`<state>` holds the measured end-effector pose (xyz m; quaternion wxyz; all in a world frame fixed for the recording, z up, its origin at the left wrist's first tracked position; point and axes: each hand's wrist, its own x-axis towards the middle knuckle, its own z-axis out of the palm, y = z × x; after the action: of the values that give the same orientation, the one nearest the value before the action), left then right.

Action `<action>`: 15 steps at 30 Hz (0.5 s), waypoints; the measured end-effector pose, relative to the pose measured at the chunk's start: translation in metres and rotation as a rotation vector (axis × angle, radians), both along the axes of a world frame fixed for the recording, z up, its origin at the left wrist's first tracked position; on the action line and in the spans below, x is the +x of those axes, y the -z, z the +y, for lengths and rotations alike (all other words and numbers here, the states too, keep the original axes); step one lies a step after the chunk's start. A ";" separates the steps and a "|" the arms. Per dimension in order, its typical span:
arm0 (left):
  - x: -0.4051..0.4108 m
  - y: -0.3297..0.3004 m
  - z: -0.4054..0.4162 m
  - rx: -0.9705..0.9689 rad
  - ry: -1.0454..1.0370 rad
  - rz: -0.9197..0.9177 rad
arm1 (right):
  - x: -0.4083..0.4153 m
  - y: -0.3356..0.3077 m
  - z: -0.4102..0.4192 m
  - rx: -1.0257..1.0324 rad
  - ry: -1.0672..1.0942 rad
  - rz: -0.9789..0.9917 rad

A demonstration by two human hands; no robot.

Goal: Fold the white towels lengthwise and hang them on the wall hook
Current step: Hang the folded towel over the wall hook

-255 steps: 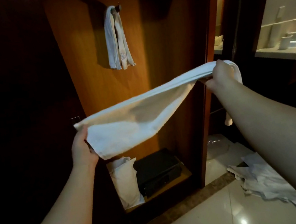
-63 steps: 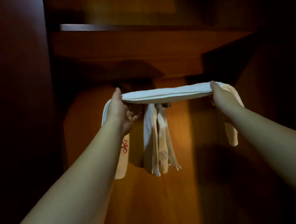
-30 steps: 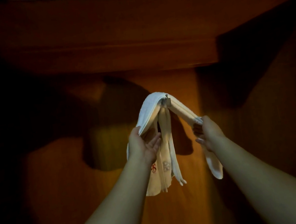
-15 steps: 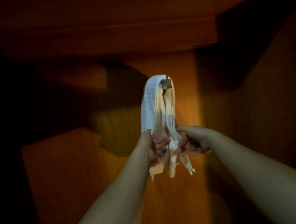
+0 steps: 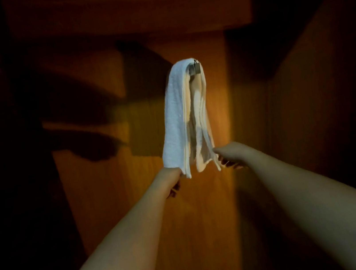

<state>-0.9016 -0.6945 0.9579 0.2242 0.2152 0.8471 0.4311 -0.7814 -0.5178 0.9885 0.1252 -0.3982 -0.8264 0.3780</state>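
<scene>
The folded white terry-cloth towels [image 5: 178,120] hang draped over the small metal wall hook [image 5: 196,69] on the orange wood-grain panel [image 5: 208,211]. My left hand [image 5: 172,183] sits under their lower left edge, my right hand [image 5: 227,157] touches the right hem; I cannot tell either grip.

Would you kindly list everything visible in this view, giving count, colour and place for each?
towels: more than one, exact count unclear, white, draped over the hook and hanging down the panel, centre of view
hook: one, metal, on the panel at the top of the towels
panel: one, orange-brown wood, lit behind the towels
shelf: one, brown wood, overhead across the top
left hand: one, at the towels' lower left edge, mostly hidden behind them, grip unclear
right hand: one, at the towels' lower right corner, fingers loosely curled, contact unclear
</scene>
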 end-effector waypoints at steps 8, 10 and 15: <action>0.062 0.068 -0.028 -0.099 0.311 0.314 | 0.086 0.080 -0.053 0.247 -0.066 -0.165; 0.082 0.089 -0.027 -0.173 0.407 0.316 | 0.119 0.119 -0.062 0.227 -0.065 -0.210; 0.151 0.168 -0.014 -0.259 0.642 0.282 | 0.218 0.219 -0.082 0.146 0.010 -0.357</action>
<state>-0.7507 -0.7089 0.7897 0.2543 0.4971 0.8066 0.1939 -0.5634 -0.6000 0.7694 0.0072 -0.4531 -0.8585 0.2400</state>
